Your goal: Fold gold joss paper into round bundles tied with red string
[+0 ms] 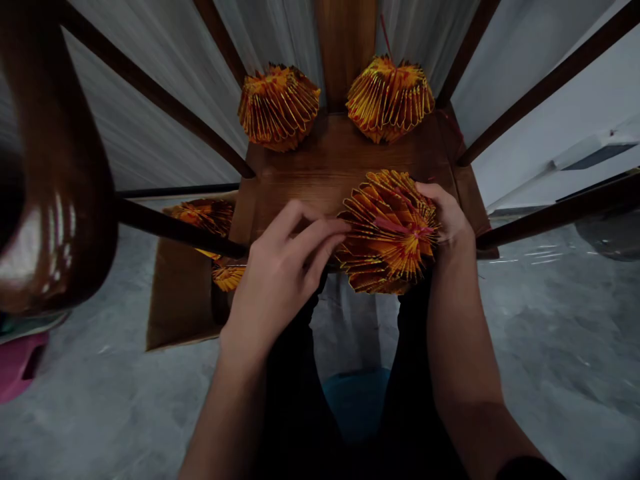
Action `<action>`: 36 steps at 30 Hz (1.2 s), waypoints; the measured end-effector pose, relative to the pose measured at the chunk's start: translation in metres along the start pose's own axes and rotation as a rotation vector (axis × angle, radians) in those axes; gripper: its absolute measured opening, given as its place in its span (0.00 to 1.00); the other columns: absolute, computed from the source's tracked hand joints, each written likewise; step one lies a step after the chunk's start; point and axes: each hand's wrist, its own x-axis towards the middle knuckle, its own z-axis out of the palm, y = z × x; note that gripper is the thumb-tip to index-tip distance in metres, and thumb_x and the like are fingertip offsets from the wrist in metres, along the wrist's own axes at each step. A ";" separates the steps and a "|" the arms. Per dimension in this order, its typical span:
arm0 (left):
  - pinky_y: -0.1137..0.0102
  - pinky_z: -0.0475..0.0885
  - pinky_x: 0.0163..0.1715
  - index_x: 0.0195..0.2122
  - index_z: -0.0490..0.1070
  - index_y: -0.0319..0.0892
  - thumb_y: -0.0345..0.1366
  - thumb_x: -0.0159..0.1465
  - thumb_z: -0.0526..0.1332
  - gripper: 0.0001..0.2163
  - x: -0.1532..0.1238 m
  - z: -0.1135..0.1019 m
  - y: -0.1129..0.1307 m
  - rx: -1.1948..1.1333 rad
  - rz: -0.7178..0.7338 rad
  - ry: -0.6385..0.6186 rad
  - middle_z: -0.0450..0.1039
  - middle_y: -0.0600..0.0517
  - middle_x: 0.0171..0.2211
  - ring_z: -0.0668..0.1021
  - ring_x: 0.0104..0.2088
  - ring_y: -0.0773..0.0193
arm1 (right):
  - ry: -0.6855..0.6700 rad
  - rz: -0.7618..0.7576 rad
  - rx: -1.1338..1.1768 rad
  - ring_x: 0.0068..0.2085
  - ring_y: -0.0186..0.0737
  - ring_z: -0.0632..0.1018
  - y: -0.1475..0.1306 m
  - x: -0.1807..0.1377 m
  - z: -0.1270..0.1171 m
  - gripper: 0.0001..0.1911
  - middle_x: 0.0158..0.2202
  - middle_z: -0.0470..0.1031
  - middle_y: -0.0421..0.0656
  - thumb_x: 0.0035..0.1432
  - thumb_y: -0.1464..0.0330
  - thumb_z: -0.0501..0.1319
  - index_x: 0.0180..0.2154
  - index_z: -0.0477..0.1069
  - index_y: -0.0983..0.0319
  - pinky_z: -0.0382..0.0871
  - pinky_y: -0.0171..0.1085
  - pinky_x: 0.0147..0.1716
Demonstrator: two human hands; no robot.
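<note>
Grey concrete floor (560, 333) spreads on both sides, with a white pleated curtain (140, 113) at the far side and dark wooden rails (555, 83) fanning out around a brown wooden tabletop (330, 160). A glossy dark wood curve (50, 200) fills the near left edge. Black trousers (295, 407) run down the middle, and a teal tub (355, 400) shows between the legs. Left of the tabletop and lower down sits a cardboard box (183, 300) holding more folded gold-and-orange paper (203, 217).

Two pleated paper rosettes (279, 107) stand well apart at the far edge of the tabletop, the right one with a thin red string (384, 33) rising from it.

A third paper rosette (390, 230), stiff gold-edged orange pleats around a pinkish-red centre strip, is held up at the near edge, between the hands. The left hand (280, 280) is on its left side, fingers (320, 230) slightly spread and lying against the pleats; any grip there is hidden. The right hand (445, 217) has its fingers (430, 197) curled over the rosette's right edge, gripping it.
</note>
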 end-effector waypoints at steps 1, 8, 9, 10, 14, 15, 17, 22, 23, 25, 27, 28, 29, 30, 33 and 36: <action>0.69 0.78 0.50 0.51 0.80 0.41 0.27 0.75 0.66 0.07 -0.004 0.000 0.002 -0.022 -0.008 -0.021 0.78 0.49 0.45 0.82 0.45 0.64 | -0.008 0.024 0.016 0.60 0.58 0.84 0.000 0.000 0.001 0.18 0.39 0.89 0.37 0.45 0.49 0.74 0.35 0.81 0.51 0.85 0.58 0.58; 0.74 0.76 0.55 0.54 0.80 0.41 0.22 0.75 0.65 0.11 -0.023 0.005 0.000 -0.076 -0.062 0.016 0.82 0.51 0.49 0.83 0.49 0.68 | -0.009 0.058 0.046 0.63 0.57 0.83 0.002 0.003 0.000 0.19 0.45 0.89 0.36 0.48 0.49 0.75 0.39 0.82 0.50 0.83 0.58 0.62; 0.74 0.76 0.55 0.54 0.81 0.41 0.21 0.75 0.64 0.11 -0.024 0.006 -0.002 -0.069 -0.057 0.010 0.81 0.50 0.49 0.83 0.49 0.67 | -0.006 0.061 0.037 0.63 0.57 0.83 0.002 0.003 0.000 0.19 0.45 0.89 0.36 0.49 0.49 0.75 0.39 0.82 0.50 0.83 0.58 0.62; 0.73 0.76 0.55 0.54 0.81 0.40 0.21 0.76 0.63 0.12 -0.024 0.008 -0.004 -0.061 -0.055 0.022 0.81 0.49 0.49 0.83 0.50 0.67 | -0.002 0.063 0.027 0.63 0.57 0.83 0.002 0.003 0.000 0.19 0.45 0.89 0.36 0.49 0.48 0.75 0.40 0.82 0.49 0.82 0.58 0.62; 0.72 0.76 0.53 0.53 0.83 0.41 0.21 0.75 0.62 0.14 -0.020 0.013 -0.012 0.002 -0.099 0.161 0.77 0.47 0.47 0.82 0.50 0.64 | -0.004 0.060 0.008 0.64 0.56 0.82 0.002 0.002 0.001 0.16 0.44 0.89 0.36 0.51 0.49 0.74 0.38 0.81 0.49 0.80 0.57 0.64; 0.71 0.76 0.53 0.53 0.83 0.42 0.21 0.75 0.62 0.13 -0.018 0.014 -0.014 0.013 -0.116 0.159 0.77 0.47 0.47 0.82 0.50 0.63 | -0.010 0.065 0.015 0.64 0.56 0.82 0.001 0.002 0.001 0.16 0.44 0.89 0.36 0.52 0.50 0.74 0.38 0.81 0.50 0.80 0.56 0.65; 0.69 0.77 0.51 0.52 0.83 0.42 0.24 0.76 0.63 0.11 -0.015 0.014 -0.017 0.017 -0.147 0.095 0.79 0.48 0.46 0.82 0.47 0.62 | -0.014 0.078 0.030 0.65 0.54 0.81 0.000 0.001 0.003 0.16 0.44 0.89 0.36 0.53 0.50 0.74 0.39 0.81 0.51 0.79 0.54 0.66; 0.70 0.77 0.46 0.47 0.81 0.43 0.30 0.76 0.66 0.04 -0.011 0.014 -0.021 -0.032 -0.138 0.028 0.83 0.52 0.42 0.84 0.42 0.63 | 0.005 0.091 0.033 0.65 0.52 0.80 -0.002 0.000 0.007 0.17 0.46 0.89 0.37 0.52 0.51 0.74 0.40 0.81 0.52 0.77 0.50 0.66; 0.70 0.78 0.46 0.46 0.81 0.44 0.29 0.75 0.67 0.04 -0.011 0.014 -0.021 -0.041 -0.130 0.034 0.83 0.52 0.42 0.85 0.42 0.63 | 0.007 0.089 0.036 0.64 0.52 0.80 -0.002 0.001 0.008 0.18 0.45 0.89 0.37 0.51 0.51 0.74 0.40 0.80 0.51 0.77 0.50 0.66; 0.70 0.78 0.46 0.45 0.81 0.45 0.29 0.75 0.67 0.04 -0.011 0.015 -0.022 -0.051 -0.130 0.044 0.84 0.53 0.41 0.85 0.42 0.63 | 0.005 0.084 0.041 0.64 0.51 0.81 -0.001 0.001 0.008 0.18 0.45 0.89 0.37 0.51 0.50 0.74 0.40 0.80 0.51 0.78 0.51 0.65; 0.69 0.79 0.46 0.44 0.80 0.46 0.30 0.75 0.67 0.03 -0.011 0.016 -0.022 -0.045 -0.139 0.053 0.84 0.54 0.41 0.85 0.41 0.62 | 0.005 0.078 0.042 0.63 0.51 0.82 0.000 0.001 0.007 0.17 0.45 0.88 0.37 0.53 0.50 0.73 0.40 0.80 0.52 0.79 0.52 0.64; 0.68 0.79 0.45 0.43 0.80 0.46 0.31 0.76 0.67 0.04 -0.011 0.016 -0.022 -0.037 -0.142 0.056 0.84 0.54 0.40 0.85 0.40 0.62 | 0.007 0.076 0.041 0.63 0.51 0.82 0.000 0.001 0.007 0.17 0.45 0.88 0.37 0.54 0.50 0.72 0.40 0.80 0.51 0.80 0.52 0.64; 0.68 0.79 0.45 0.43 0.79 0.47 0.31 0.76 0.67 0.04 -0.012 0.017 -0.022 -0.027 -0.140 0.057 0.84 0.54 0.41 0.85 0.40 0.62 | 0.006 0.075 0.036 0.63 0.51 0.82 0.000 0.001 0.007 0.16 0.45 0.88 0.37 0.54 0.50 0.72 0.40 0.80 0.51 0.80 0.52 0.64; 0.67 0.79 0.45 0.42 0.79 0.47 0.31 0.76 0.66 0.05 -0.012 0.017 -0.022 -0.016 -0.136 0.057 0.85 0.54 0.41 0.85 0.40 0.62 | 0.005 0.072 0.031 0.63 0.52 0.82 0.000 0.001 0.007 0.16 0.45 0.88 0.37 0.54 0.50 0.72 0.39 0.79 0.51 0.80 0.52 0.64; 0.67 0.80 0.47 0.43 0.78 0.47 0.31 0.77 0.65 0.05 -0.013 0.017 -0.020 0.003 -0.147 0.050 0.85 0.53 0.42 0.86 0.42 0.61 | -0.008 0.060 0.014 0.64 0.56 0.81 -0.001 0.000 0.007 0.16 0.45 0.88 0.37 0.52 0.49 0.74 0.39 0.79 0.49 0.81 0.54 0.64; 0.66 0.80 0.47 0.45 0.78 0.47 0.33 0.76 0.67 0.02 -0.013 0.018 -0.019 -0.003 -0.168 0.059 0.84 0.52 0.42 0.85 0.42 0.60 | 0.002 0.044 0.014 0.64 0.55 0.81 0.000 -0.001 0.009 0.16 0.45 0.88 0.37 0.53 0.49 0.73 0.39 0.79 0.49 0.81 0.55 0.63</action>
